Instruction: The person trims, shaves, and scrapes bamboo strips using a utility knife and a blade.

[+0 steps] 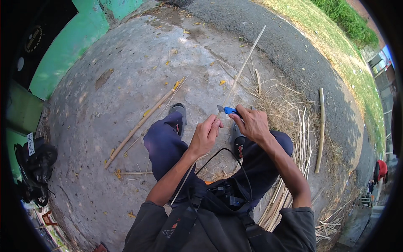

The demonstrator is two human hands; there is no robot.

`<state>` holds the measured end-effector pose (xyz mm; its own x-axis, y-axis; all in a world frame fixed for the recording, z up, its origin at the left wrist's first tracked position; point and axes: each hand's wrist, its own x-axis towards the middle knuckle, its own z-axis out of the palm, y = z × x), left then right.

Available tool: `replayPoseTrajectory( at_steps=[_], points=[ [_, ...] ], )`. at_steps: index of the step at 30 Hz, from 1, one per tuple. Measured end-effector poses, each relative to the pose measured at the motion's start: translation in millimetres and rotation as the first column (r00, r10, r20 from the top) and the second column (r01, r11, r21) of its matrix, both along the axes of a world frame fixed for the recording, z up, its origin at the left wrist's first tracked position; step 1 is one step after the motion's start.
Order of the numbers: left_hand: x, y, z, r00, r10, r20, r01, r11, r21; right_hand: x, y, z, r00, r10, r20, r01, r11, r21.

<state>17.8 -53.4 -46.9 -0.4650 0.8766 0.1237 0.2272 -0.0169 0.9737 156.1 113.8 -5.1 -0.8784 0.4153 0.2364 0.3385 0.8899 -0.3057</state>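
Note:
A long thin bamboo strip (pixel 244 64) slants up and away between my knees, its near end running back under my left forearm. My left hand (pixel 205 133) is closed round it with thumb and fingers pinched together. Just to the right, my right hand (pixel 253 123) grips a blue utility knife (pixel 230 110). Its bare blade (pixel 220 108) lies against or right beside the strip, just beyond my left fingertips; whether it cuts in, I cannot tell.
Fine shavings (pixel 282 105) and a pile of split strips (pixel 289 185) lie to my right, with a thick pole (pixel 321 130) beyond. Left of me another pole (pixel 140 127) lies on the concrete (pixel 96 117). A black cable (pixel 241 164) loops over my lap. A motorcycle (pixel 37 164) stands far left.

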Motion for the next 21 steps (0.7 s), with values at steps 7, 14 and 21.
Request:
replayPoseTrajectory(
  at_steps=[7,14,21],
  points=[
    [19,-23,3,0.994,-0.065,-0.085,0.064,0.998,-0.016,10,56,8,0.962,-0.266,-0.066,0.266,0.964,-0.008],
    [31,-73,24,0.983,-0.066,-0.169,0.049,0.994,-0.102,21,62,15,0.963,-0.250,-0.102,0.259,0.963,0.081],
    [55,-127,31,0.964,-0.089,-0.250,0.072,0.994,-0.078,51,134,1,0.845,-0.478,-0.238,0.493,0.870,0.003]
  ],
)
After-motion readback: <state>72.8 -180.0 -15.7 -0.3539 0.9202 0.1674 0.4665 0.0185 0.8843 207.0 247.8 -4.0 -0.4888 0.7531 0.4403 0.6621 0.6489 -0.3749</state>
